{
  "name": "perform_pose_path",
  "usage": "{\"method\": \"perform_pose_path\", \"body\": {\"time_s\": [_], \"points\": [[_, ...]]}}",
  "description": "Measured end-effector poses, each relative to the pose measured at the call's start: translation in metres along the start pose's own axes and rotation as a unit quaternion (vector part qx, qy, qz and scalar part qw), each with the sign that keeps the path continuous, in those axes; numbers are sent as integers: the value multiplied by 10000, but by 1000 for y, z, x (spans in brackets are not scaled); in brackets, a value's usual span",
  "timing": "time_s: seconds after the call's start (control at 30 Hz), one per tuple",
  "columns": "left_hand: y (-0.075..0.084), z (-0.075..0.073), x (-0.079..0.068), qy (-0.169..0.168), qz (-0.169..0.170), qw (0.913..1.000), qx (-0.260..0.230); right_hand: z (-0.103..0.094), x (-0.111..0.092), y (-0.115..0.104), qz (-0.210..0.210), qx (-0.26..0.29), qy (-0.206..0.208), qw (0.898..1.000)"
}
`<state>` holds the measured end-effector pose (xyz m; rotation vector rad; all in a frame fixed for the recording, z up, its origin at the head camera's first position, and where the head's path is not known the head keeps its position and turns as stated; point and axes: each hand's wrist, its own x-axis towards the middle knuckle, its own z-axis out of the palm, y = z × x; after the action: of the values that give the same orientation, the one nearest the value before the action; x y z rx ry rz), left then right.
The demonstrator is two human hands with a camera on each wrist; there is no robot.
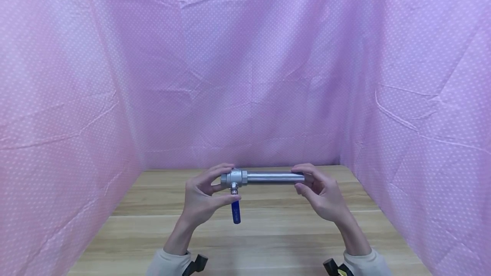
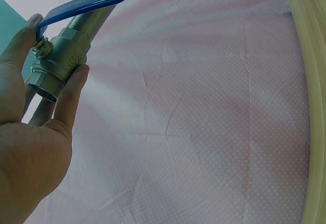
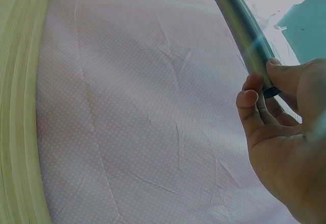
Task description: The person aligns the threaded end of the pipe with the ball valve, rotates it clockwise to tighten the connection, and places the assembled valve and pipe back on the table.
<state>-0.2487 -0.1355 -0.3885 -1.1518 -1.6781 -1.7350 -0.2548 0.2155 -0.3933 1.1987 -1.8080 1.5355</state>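
Note:
A metal ball valve [image 1: 235,177] with a blue lever handle [image 1: 235,213] is joined to a straight steel pipe [image 1: 274,177]. Both are held level above the table, the lever pointing toward the person. My left hand [image 1: 201,199] grips the valve body, its thumb against the base of the lever. In the left wrist view the valve [image 2: 63,56] shows its open end between the fingers, with the lever [image 2: 89,4] lying along the pipe. My right hand [image 1: 324,195] pinches the pipe's free end between thumb and fingers, as the pipe [image 3: 244,33] shows in the right wrist view.
Below the hands lies a light wooden table [image 1: 261,242]. Pink dotted cloth [image 1: 245,76] hangs at the back and along both sides. Black straps [image 1: 197,264] are on both wrists over pale sleeves [image 1: 168,264].

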Motion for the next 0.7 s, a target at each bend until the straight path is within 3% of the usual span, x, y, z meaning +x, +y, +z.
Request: {"method": "perform_pose_path", "body": {"time_s": [0.33, 0.7], "points": [[-2, 0, 0, -3, -24, 10000, -22, -1, 0, -1, 97, -603, 71, 9981], [-1, 0, 0, -2, -83, 10000, 23, -1, -3, -1, 314, -851, 51, 9959]]}}
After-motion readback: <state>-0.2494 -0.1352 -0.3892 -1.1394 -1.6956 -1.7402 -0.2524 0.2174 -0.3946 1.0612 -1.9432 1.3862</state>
